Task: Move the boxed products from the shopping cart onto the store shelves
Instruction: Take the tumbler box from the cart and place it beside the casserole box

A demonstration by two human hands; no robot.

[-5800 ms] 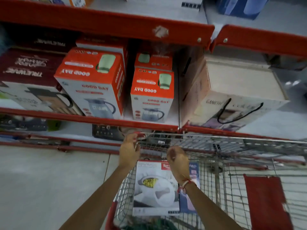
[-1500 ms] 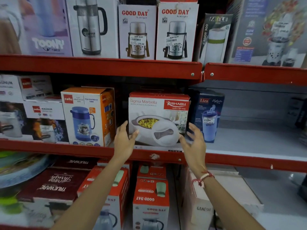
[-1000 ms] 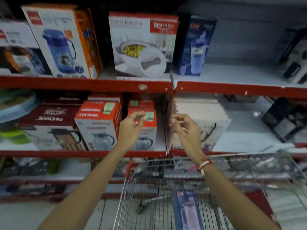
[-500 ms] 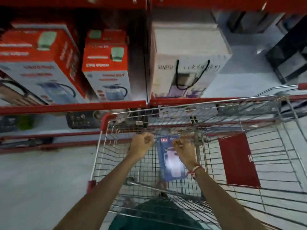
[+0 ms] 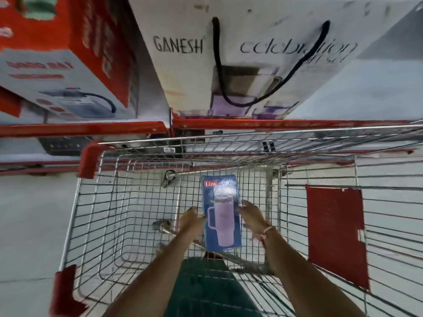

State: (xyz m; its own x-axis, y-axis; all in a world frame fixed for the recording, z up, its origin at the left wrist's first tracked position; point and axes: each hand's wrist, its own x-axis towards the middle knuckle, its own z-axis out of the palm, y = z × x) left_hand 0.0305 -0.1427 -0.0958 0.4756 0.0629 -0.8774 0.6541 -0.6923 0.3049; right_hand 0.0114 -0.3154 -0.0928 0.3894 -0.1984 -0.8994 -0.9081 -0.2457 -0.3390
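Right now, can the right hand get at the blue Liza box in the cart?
Probably yes. The right hand is already at the blue Liza box's right edge, nothing lies between them, and the cart is open on top.

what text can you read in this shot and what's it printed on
"Liza": red tag on the blue box in the cart.
"GANESH": front of the white carry box on the shelf.
"celebration": same box, script partly smeared; the smaller line under it is unreadable.
Red lettering on the orange and white box: too blurred to read.
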